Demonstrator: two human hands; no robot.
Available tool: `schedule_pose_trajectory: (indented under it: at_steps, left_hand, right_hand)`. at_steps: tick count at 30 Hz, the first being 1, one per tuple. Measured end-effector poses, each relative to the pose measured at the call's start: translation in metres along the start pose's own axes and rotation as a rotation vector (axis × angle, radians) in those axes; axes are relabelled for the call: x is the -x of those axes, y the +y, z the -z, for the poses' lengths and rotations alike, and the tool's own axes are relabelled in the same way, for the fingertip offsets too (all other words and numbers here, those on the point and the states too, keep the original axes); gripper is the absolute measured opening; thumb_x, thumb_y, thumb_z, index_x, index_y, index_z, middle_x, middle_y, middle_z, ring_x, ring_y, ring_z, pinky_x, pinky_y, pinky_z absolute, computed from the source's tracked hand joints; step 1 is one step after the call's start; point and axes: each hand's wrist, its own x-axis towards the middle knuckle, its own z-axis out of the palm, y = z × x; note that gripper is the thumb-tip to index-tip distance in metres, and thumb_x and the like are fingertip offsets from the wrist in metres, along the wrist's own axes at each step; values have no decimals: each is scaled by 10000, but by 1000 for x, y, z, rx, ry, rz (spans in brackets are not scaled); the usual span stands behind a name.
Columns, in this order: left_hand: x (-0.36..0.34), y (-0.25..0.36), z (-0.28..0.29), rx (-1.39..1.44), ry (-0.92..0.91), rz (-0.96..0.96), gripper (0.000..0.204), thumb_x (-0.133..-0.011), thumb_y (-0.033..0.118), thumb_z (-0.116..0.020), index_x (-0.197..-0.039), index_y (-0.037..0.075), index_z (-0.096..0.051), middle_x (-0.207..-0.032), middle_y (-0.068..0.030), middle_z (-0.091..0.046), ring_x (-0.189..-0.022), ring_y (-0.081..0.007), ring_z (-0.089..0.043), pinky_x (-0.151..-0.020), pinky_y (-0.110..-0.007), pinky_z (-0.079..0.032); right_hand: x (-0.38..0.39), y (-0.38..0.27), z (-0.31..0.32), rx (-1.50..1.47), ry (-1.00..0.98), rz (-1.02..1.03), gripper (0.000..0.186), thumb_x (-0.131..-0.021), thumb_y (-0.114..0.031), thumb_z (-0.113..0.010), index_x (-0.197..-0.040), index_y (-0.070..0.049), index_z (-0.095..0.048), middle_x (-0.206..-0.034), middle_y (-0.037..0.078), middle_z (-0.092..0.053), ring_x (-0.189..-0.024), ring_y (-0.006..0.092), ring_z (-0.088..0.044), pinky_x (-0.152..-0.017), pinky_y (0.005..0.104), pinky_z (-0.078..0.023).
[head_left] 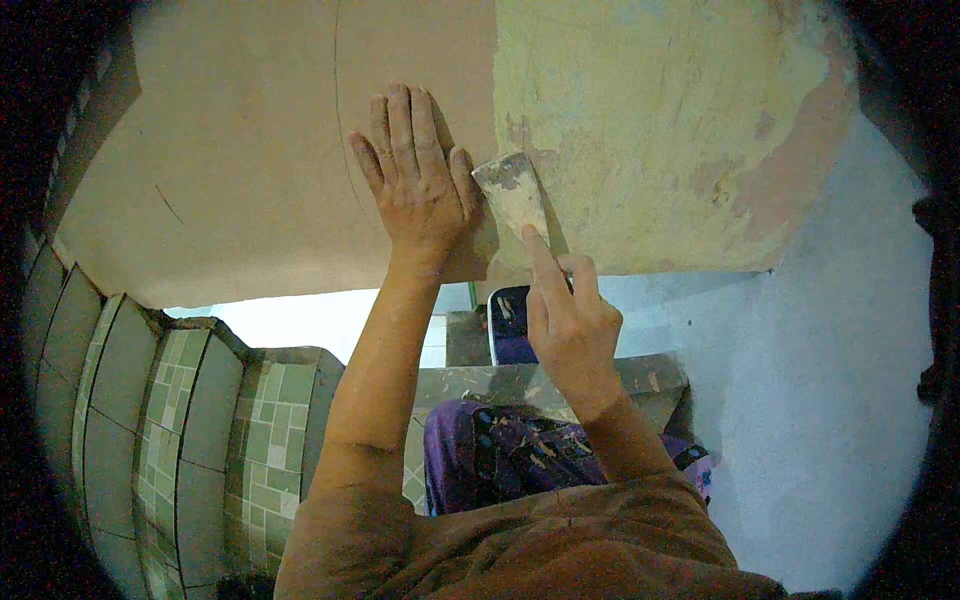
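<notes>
A broad painted surface [250, 170] spans the upper view, brownish-pink on the left and patchy yellow-green on the right. My left hand [422, 190] lies flat on the pinkish part, fingers spread and pointing away from me. In my right hand [572, 320] is a paint scraper [515, 195], its wide blade smeared with pale residue. The blade's edge rests at or close to the border between the two colours, just right of my left thumb. My index finger stretches along the scraper; its handle is mostly hidden in my grip.
Tiled steps [270, 430] with green mosaic risers run along the left. A pale blue wall [800, 350] stands on the right. Below the painted surface are a ledge [640, 380] with flakes on it and a dark, white-rimmed object [510, 325]. My patterned purple clothing [450, 450] shows beneath my arms.
</notes>
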Motion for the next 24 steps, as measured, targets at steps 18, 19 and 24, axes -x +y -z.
schedule_pose_trajectory:
  at_steps: [18,19,24]
  left_hand:
    - [0,-1,0,-18,-20,-4,602,-930,304,-441,-1442,15,-315,-1521,-166,-270,-1418,-344,-213,-1145,-534,-67]
    - [0,0,0,-10,-21,2,601,-930,305,-440,-1442,15,-315,-1521,-167,-271,-1417,-345,-214,-1144,-534,-68]
    - [0,-2,-1,-22,-42,-2,603,-930,306,-434,-1444,16,-312,-1519,-170,-274,-1416,-348,-215,-1145,-533,-67]
  right_hand:
    - [1,2,-1,-9,-24,-35,552,-793,-41,-618,-1326,-165,-543,-866,75,-536,-599,220,-577,-493,326,-494]
    - [1,2,-1,-26,35,-7,554,-792,-43,-620,-1326,-168,-543,-869,74,-536,-596,222,-577,-492,325,-494]
    - [0,2,-1,9,-35,-41,553,-793,-45,-618,-1327,-166,-540,-878,74,-535,-601,224,-578,-492,330,-493]
